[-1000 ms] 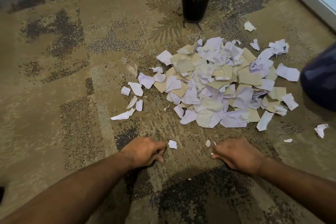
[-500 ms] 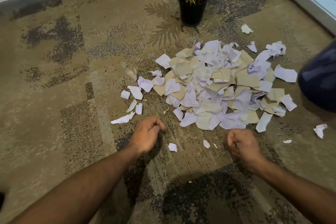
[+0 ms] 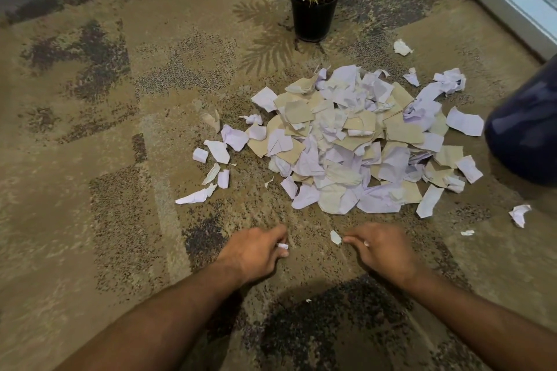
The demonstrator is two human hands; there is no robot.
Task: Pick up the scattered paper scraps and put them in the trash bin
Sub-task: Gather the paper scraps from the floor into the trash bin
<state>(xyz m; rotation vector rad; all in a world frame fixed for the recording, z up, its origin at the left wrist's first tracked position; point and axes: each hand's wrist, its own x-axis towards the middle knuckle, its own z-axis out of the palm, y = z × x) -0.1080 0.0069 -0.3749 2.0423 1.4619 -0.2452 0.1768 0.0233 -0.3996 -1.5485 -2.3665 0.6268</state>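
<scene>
The job looks barely begun. A big pile of paper scraps (image 3: 355, 141), white and tan, lies heaped on the carpet (image 3: 90, 159) in front of a potted plant (image 3: 313, 6), with loose pieces strewn around it: a cluster to the left (image 3: 217, 150), a long strip (image 3: 196, 196) nearer the person, and a few strays off to the right (image 3: 519, 214) and at the back (image 3: 402, 47).

The left hand (image 3: 256, 253) is curled, pinching a small white scrap (image 3: 282, 246) at its fingertips. The right hand (image 3: 382, 250) is also curled, with a bit of white showing among its fingers, so it seems to hold a tiny piece; its fingertips reach toward another small scrap (image 3: 335, 237) lying just beside them on the carpet.

A dark blue rounded object (image 3: 527, 129) at the right edge may be the trash bin, though too little shows to be sure. Nearly all the paper remains to be gathered and carried there.
</scene>
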